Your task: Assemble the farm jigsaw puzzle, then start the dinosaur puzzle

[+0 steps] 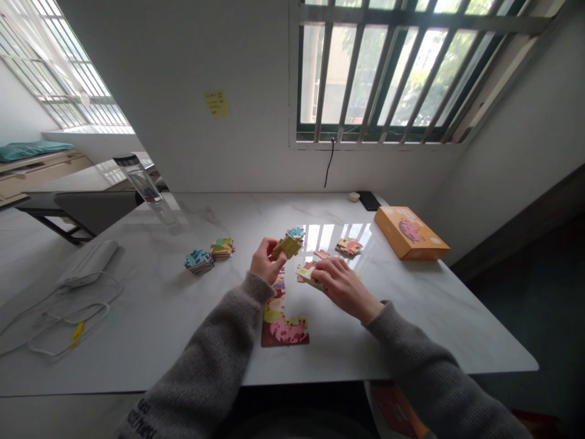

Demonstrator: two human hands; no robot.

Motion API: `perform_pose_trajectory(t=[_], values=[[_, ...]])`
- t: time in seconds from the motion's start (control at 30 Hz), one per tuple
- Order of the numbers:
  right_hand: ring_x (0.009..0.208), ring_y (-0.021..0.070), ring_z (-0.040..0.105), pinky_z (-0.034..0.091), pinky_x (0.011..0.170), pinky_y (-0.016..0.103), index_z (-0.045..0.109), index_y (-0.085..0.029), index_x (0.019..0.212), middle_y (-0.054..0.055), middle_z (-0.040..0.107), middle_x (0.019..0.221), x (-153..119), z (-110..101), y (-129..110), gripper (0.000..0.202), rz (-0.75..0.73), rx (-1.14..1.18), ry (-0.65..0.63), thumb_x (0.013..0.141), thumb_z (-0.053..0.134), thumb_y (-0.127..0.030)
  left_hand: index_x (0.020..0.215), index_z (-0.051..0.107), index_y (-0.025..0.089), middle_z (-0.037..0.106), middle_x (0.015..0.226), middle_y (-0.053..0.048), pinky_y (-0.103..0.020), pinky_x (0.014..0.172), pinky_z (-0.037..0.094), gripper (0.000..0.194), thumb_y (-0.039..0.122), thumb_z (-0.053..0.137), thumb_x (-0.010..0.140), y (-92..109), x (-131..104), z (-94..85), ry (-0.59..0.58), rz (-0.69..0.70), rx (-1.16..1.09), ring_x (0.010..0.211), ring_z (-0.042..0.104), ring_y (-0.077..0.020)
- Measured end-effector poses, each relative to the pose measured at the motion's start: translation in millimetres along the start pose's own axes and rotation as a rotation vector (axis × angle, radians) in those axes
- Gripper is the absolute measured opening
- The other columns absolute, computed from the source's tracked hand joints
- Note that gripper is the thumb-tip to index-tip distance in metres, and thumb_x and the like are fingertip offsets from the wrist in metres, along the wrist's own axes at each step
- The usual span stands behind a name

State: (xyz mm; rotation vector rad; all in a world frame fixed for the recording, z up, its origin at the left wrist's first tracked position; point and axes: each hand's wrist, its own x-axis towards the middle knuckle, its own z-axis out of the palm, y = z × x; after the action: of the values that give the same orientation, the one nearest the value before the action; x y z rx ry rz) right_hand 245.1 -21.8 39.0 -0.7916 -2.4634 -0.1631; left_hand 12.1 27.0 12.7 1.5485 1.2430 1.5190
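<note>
My left hand (267,261) grips a small stack of yellow-green puzzle pieces (287,246), raised over the table. My right hand (337,281) has its fingers on a pale puzzle piece (309,274), among pinkish pieces (321,255) lying at the middle. Below my left hand is a joined L-shaped strip of puzzle (287,330) with a pink figure, partly covered by the hand and sleeve. Blue pieces (296,232) show just behind the held stack. Two piles, one blue (198,260) and one yellow-green (222,247), sit to the left. Another pile (349,246) lies right of centre.
An orange box (409,233) stands at the right, near a black phone (368,200) and a small white round object (353,197). A clear bottle (145,183) is at the back left. White cables (68,320) and a white device (94,263) lie at the left.
</note>
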Motion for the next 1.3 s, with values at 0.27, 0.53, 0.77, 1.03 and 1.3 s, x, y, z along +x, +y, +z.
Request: perform_pose_trajectory(t=[0.27,0.53,0.77,1.03,1.3], values=[[0.102,0.0238,0.051,0.042,0.086,0.038,0.058,-0.021,0.108,0.008,0.061,0.113,-23,11,-23,0.012,-0.047,-0.106,-0.187,0.099,0.052,-0.016,0.091,0.057,0.02,0.064,0.086,-0.001,-0.031,0.078,0.054,0.017,0.014,0.062,0.076,9,-4,-2.3,-0.108,0.435,0.25,0.077,0.062,-0.0161],[0.101,0.0241,0.052,0.043,0.084,0.039,0.058,-0.022,0.108,0.008,0.061,0.112,-29,7,-22,0.013,-0.059,-0.141,-0.249,0.096,0.06,-0.02,0.094,0.063,0.022,0.066,0.096,-0.007,-0.036,0.082,0.052,0.019,0.01,0.06,0.08,5,-5,-8.1,-0.172,0.874,0.574,0.089,0.058,-0.022],[0.103,0.0245,0.051,0.042,0.085,0.04,0.057,-0.024,0.111,0.007,0.061,0.115,-33,-6,-25,0.021,-0.033,-0.104,-0.314,0.093,0.058,-0.014,0.091,0.062,0.021,0.065,0.09,-0.006,-0.035,0.079,0.05,0.014,0.014,0.062,0.079,12,-9,-2.8,-0.136,0.713,0.458,0.084,0.059,-0.0208],[0.102,0.0265,0.05,0.043,0.09,0.043,0.057,-0.022,0.105,0.009,0.06,0.114,-26,-29,-30,0.028,0.004,0.077,-0.388,0.078,0.066,-0.018,0.094,0.059,0.018,0.065,0.085,-0.001,-0.028,0.074,0.05,0.017,0.024,0.067,0.079,16,-16,10.8,-0.224,0.12,0.034,0.08,0.063,-0.0166],[0.101,0.0256,0.055,0.048,0.088,0.043,0.053,-0.022,0.117,0.011,0.058,0.111,7,-19,-6,0.025,0.195,0.219,0.124,0.093,0.055,-0.017,0.097,0.059,0.017,0.065,0.088,-0.003,-0.028,0.078,0.052,0.021,0.027,0.068,0.082,8,-18,13.7,-0.311,0.081,-0.143,0.083,0.064,-0.016]])
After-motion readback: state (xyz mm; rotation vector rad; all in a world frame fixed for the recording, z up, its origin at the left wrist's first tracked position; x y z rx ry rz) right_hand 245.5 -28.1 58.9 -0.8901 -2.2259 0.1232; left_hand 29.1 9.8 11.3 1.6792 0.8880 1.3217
